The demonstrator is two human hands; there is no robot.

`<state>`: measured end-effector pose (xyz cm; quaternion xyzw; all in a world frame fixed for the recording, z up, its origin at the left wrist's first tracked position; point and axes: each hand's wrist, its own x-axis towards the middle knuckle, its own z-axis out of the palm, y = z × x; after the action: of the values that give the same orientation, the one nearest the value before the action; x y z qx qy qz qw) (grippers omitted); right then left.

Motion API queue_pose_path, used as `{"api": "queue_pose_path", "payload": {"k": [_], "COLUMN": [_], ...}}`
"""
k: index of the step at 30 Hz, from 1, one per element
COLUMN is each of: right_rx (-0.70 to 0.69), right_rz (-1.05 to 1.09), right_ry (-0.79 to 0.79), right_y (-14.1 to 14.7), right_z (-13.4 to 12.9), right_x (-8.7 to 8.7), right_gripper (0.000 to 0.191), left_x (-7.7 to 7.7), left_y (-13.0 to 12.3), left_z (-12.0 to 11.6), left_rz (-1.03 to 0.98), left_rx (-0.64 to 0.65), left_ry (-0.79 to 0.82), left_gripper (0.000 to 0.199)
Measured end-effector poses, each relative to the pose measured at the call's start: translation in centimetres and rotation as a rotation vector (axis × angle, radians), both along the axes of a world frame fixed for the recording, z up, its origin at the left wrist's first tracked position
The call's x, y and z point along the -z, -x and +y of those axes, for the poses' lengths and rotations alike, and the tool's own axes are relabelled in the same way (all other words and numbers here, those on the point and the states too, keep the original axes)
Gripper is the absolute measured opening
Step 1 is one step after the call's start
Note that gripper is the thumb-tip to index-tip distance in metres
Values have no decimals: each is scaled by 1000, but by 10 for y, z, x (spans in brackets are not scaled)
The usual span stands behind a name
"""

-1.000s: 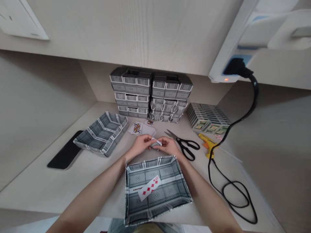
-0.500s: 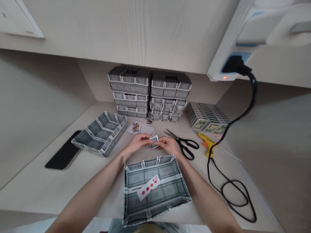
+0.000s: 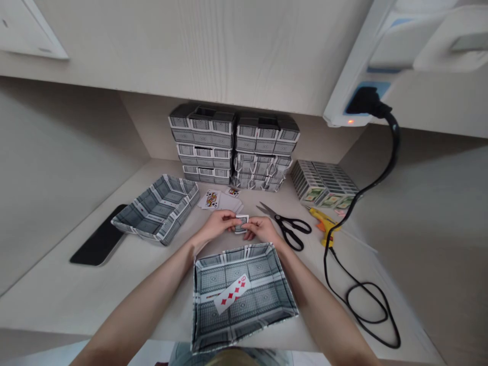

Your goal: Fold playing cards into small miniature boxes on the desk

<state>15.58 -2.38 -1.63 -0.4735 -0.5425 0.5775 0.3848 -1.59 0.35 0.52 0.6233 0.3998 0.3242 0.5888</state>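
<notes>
Pinching a small patterned card (image 3: pixel 240 229) from either side with their fingers, the left hand (image 3: pixel 219 223) and right hand (image 3: pixel 264 230) hold it near the frame's centre, above the lower-centre open tray (image 3: pixel 263 300).

On the card strip (image 3: pixel 233 293) inside your nearer tray (image 3: pixel 263 305), you can read a red 9, or a turned 6, beside red diamonds (image 3: pixel 230 295); your court card's (image 3: pixel 211 200) corner letter looks too small.
</notes>
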Motion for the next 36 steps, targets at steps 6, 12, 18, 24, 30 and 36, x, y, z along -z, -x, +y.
{"api": "queue_pose_path", "payload": {"k": [6,12,18,24,30,36], "right_rx": [-11,-6,17,-7,-18,-21], "right_rz": [-29,-33,-15,-31,-34,-45], "right_ry": [-1,17,-1,-9,-5,11], "right_y": [0,0,-1,-3,-3,-3], "right_z": [1,1,4,2,2,2], "right_x": [0,-3,-1,-4,-6,-5], "right_gripper": [28,29,26,28,29,31], "left_x": [-5,-4,-3,-5,-1,0], "left_y": [0,-2,-3,-4,-4,-3], "left_z": [-1,-1,-1,-2,-1,0], "left_rz": [42,61,65,92,94,94], "left_rx": [-2,-27,-25,-28,-31,-24], "left_ry": [16,5,12,-1,-15,-10], "left_gripper": [31,32,33,33,30,30]}}
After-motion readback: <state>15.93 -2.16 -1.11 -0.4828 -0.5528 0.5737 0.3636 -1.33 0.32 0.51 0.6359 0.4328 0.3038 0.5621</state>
